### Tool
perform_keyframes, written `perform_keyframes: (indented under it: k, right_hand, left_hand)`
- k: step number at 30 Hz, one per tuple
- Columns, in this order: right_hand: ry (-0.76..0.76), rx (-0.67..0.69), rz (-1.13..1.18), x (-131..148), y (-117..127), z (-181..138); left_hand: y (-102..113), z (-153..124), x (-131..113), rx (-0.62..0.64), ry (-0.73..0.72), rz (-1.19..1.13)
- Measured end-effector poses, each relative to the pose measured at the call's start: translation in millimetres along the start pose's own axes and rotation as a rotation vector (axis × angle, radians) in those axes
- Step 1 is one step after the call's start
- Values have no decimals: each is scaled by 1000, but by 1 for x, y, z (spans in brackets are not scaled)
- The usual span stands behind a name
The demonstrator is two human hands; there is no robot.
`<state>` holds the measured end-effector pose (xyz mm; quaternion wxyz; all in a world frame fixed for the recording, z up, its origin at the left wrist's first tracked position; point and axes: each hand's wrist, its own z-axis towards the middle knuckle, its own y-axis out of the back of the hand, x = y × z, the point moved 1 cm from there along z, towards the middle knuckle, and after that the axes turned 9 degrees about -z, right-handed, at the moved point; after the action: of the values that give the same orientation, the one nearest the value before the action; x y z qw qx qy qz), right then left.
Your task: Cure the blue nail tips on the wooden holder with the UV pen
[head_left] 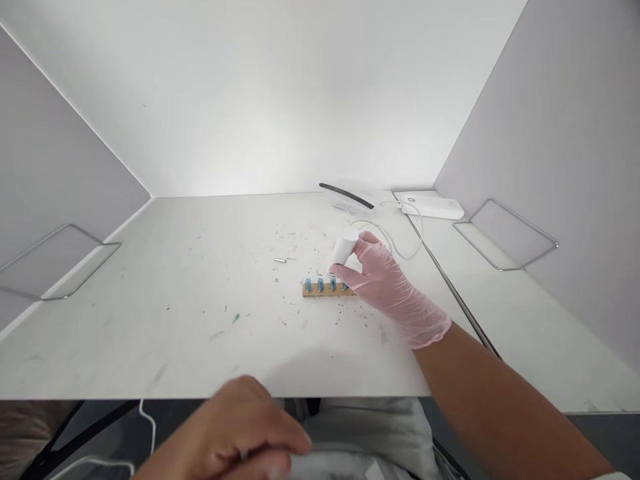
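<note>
One gloved right hand (377, 277) reaches forward, grasping a tilted white cylinder (344, 247) by the wooden strip (315, 291); the left hand (245, 427) curls near the table's (135, 333) front edge, grip unclear.

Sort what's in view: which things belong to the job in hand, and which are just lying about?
Apparently in use: white cylinder, held in the gloved right hand; wooden strip; blue pieces on it.

Apparently lying about: dark curved piece; small metal rod; white box, though any link to the cylinder is unclear.
</note>
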<state>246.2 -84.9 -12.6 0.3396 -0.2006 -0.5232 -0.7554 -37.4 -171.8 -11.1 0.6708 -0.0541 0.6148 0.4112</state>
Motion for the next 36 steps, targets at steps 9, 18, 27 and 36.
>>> perform_keyframes:
  k: [9, 18, 27, 36]
  right_hand:
    - [79, -40, -5, -15, -1, 1]
    - [142, -26, -27, -16, -2, 4]
    - [225, -78, -31, -21, -5, 4]
    - [314, -139, -49, -25, -6, 4]
  left_hand:
    - [91, 97, 36, -238, 380, -56]
    - [104, 147, 56, -132, 405, 235]
    - [105, 129, 85, 117, 285, 404]
    - [80, 137, 74, 323, 316, 447]
